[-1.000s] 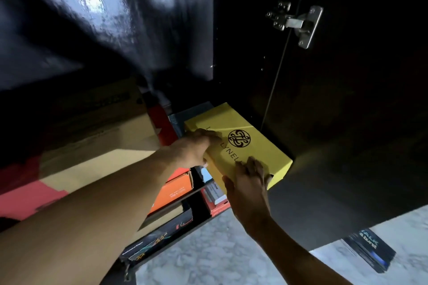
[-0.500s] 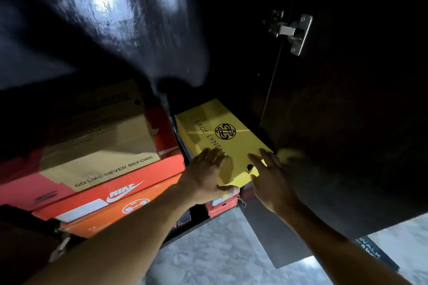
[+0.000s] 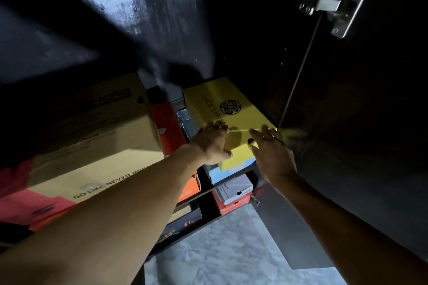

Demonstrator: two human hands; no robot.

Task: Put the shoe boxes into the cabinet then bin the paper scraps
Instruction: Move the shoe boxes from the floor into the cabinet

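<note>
A yellow shoe box (image 3: 217,99) with a black round logo lies inside the dark cabinet, on top of a light blue box (image 3: 222,174). My left hand (image 3: 210,143) grips its near end, fingers curled over the lid and thumb on the front face. My right hand (image 3: 271,157) rests flat against the box's near right corner with the fingers spread. No paper scraps are in view.
A brown cardboard box (image 3: 97,127) sits on red boxes (image 3: 169,127) left of the yellow one. White and red boxes (image 3: 234,192) fill the shelf below. The open cabinet door with a metal hinge (image 3: 333,4) stands on the right. Marble floor (image 3: 220,250) shows underneath.
The yellow box has slid deeper into the cabinet and straightened. My right hand has gone from holding its near end to lying flat against the corner.
</note>
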